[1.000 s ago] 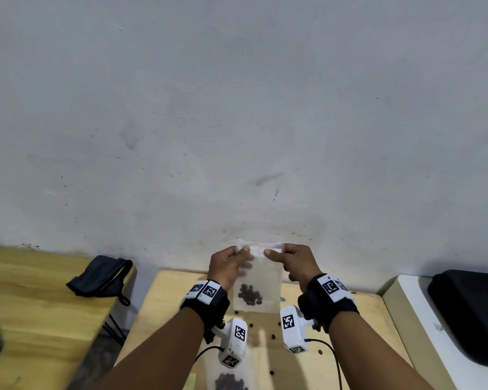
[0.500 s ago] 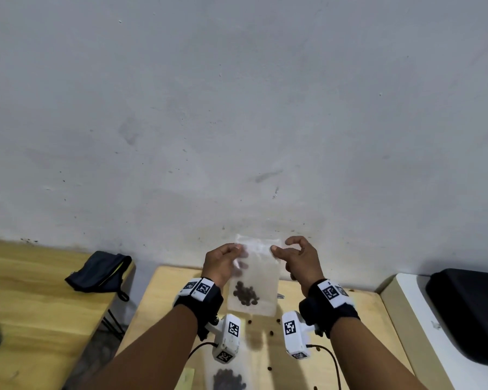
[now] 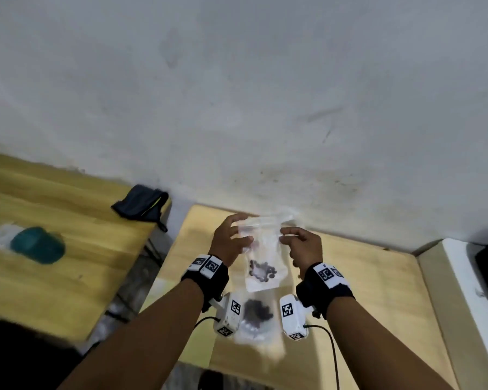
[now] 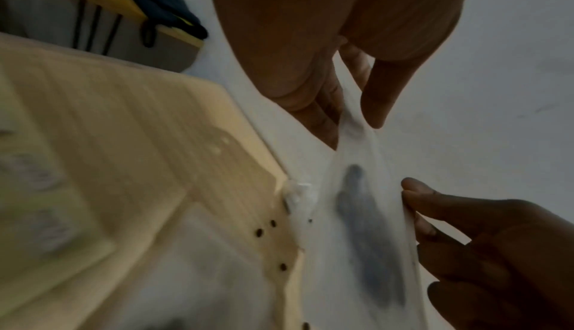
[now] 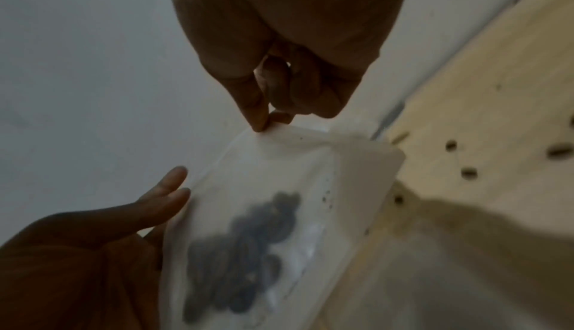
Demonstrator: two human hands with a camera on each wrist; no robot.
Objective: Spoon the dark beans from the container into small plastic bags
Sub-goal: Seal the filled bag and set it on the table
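Observation:
A small clear plastic bag hangs between my hands above the light wooden table, close to the wall. A clump of dark beans lies in its lower half. My left hand holds the bag's upper left edge between thumb and loosely spread fingers. My right hand pinches the top right corner with thumb and forefinger. In the right wrist view the bag slants down with the beans blurred inside. The bean container and spoon are not in view.
Under my wrists a second clear bag of beans lies on the table. Loose beans are scattered on the wood. A left table carries a black pouch and a teal object. A white surface stands at right.
My head has turned down and left, so more of the left table shows. The bag has come lower over the table, and my left fingers have spread wider on its edge.

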